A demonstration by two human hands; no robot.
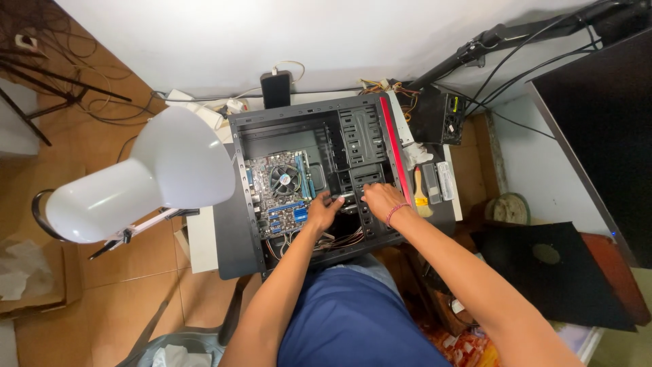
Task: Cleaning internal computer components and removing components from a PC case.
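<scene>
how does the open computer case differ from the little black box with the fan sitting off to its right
The computer case is much bigger and lies open on its side, showing a circuit board; the black box is small, closed and sits outside with loose wires. Both hands, left and right, reach into the case; neither touches the box. Both are dark metal.

A black computer case (239, 224) with a red strip (394, 146) was seen, a blue-slotted circuit board (282, 197) inside; a white lamp (146, 177) and orange-brown floor tiles (136, 261) were shown.

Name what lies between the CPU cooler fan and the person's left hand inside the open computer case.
In the head view, bare motherboard with blue slots lies between the fan and the left hand.
</scene>
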